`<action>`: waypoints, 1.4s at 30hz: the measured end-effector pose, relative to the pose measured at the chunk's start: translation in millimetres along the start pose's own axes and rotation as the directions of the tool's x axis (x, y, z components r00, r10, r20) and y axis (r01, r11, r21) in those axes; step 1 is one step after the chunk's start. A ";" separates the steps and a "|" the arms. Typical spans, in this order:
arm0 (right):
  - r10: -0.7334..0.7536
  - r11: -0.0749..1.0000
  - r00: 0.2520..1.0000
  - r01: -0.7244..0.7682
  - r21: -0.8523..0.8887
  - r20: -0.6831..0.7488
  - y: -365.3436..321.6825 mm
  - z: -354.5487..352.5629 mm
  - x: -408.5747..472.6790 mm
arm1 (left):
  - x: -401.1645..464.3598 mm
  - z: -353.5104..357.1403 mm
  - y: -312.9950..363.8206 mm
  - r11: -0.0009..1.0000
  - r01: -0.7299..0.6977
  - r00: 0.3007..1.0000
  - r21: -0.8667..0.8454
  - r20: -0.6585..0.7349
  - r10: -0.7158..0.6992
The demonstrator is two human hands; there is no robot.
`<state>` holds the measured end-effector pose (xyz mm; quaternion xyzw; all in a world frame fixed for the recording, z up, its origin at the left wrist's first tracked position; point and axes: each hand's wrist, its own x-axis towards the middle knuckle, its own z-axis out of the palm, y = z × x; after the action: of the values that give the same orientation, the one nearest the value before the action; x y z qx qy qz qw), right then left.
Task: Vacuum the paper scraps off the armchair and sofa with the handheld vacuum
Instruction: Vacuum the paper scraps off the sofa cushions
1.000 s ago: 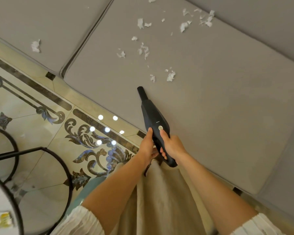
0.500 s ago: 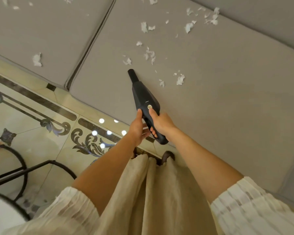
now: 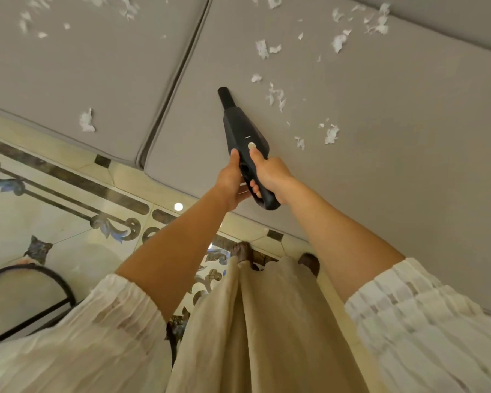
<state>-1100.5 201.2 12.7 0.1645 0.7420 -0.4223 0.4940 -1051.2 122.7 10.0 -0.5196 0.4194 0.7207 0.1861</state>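
1. On the grey sofa cushion, right of the seam: one black handheld vacuum, nozzle pointing up and away, its tip low over bare fabric, just left of the nearest paper scraps. Whether the tip touches the cushion cannot be told.
2. Right hand: wrapped round the vacuum's handle, thumb laid on the round button.
3. Left hand: fingers curled against the handle's left side, thumb along the body, steadying it.
4. Progress, by judgement: early. Scraps lie scattered over this cushion, thicker toward its back edge; none near the nozzle looks cleared.
5. Left to do: the whole spread here, then the neighbouring cushion, which carries one larger scrap near its front edge and a scatter of small ones farther back. No armchair can be told apart in view.
6. Surface: smooth, taut grey upholstery, piped seam between cushions; light scraps may lodge there.
7. Room: glossy patterned floor tiles with dark scrollwork below the sofa front; a black-framed round table at lower left.
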 end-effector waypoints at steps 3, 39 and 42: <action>0.012 1.000 1.000 -0.012 -0.013 -0.014 18.5 -0.3 -12.3 | -7.4 -0.3 -11.6 0.999 0.037 0.998 -0.008 0.041 -0.037; 0.069 0.976 0.995 -0.052 0.210 -0.077 135.0 -6.6 -54.5 | -11.8 4.3 -107.2 0.974 0.163 0.973 0.159 0.137 -0.185; 0.056 0.968 0.995 -0.035 0.249 -0.077 175.2 -14.9 -72.7 | -23.2 14.2 -139.4 0.966 0.195 0.969 0.168 0.119 -0.216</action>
<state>-960.2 328.7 -3.0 0.2594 0.6996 -0.4930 0.4476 -952.4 218.6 -24.9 -0.4940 0.4042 0.6965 0.3279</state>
